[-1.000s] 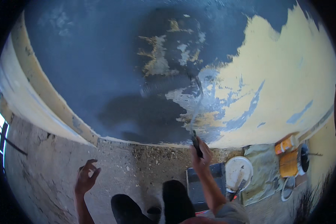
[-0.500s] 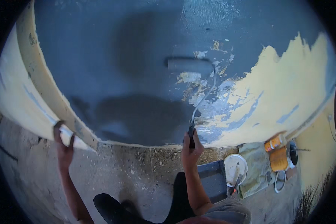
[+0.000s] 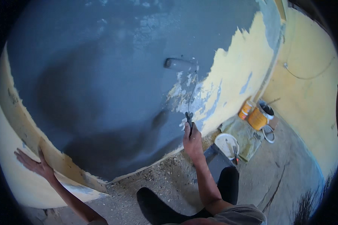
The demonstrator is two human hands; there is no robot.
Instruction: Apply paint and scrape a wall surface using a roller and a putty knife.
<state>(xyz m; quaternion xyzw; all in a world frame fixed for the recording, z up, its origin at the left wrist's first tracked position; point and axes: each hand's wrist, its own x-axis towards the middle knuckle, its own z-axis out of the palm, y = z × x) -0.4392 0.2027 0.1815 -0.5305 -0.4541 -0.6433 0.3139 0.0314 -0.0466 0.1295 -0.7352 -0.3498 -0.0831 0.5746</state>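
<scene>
Leftmost, at about eight o'clock, the left hand (image 3: 35,164) lies flat and fully spread against the pale yellow wall edge (image 3: 11,180), gripping nothing, apparently as a brace. Centrally, the dark grey painted wall (image 3: 101,82) carries the paint roller (image 3: 179,64) near one o'clock, touching the boundary with patchy bare plaster (image 3: 236,71). Below it, the right hand (image 3: 192,139) is closed around the roller handle (image 3: 190,120). Good coverage probably calls for even pressure and overlapping strokes over the thin patches. Toward three o'clock, orange buckets (image 3: 256,117) and a white pail (image 3: 227,144) stand on the concrete floor (image 3: 281,176).
</scene>
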